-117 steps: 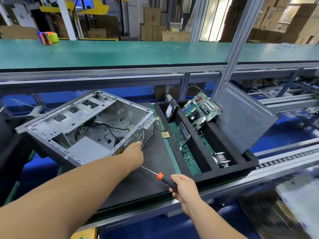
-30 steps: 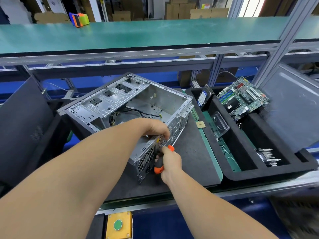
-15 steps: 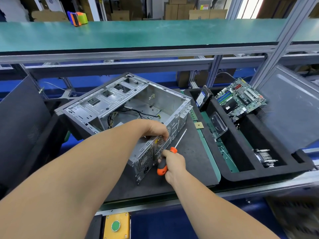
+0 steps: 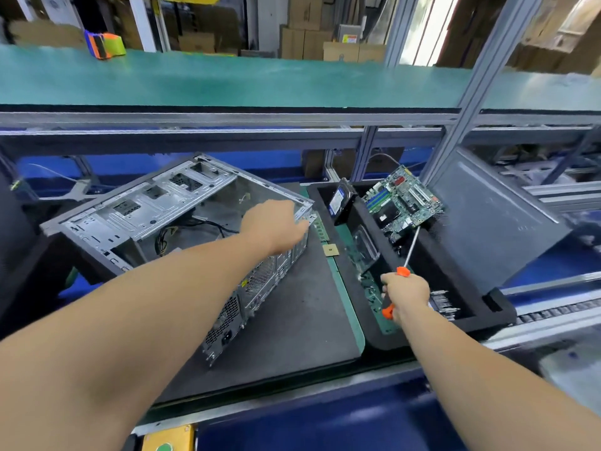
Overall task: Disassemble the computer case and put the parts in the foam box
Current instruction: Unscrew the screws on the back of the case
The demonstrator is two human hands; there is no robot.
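The bare metal computer case lies open side up on a black mat. My left hand rests on its rear upper corner with the fingers stretched out. To the right stands the black foam box. Leaning in its far end are a motherboard and a hard drive. My right hand hovers over the box and grips an orange-and-black screwdriver, whose shaft points up toward the motherboard.
A grey side panel leans against the box's right side. A small chip and a memory stick lie between case and box. A finned metal part sits in the near right compartment. A green shelf runs overhead behind.
My right hand has pulled the screwdriver away from the case's rear panel and moved right over the foam box. My left hand has slid along the rear edge to the far corner.
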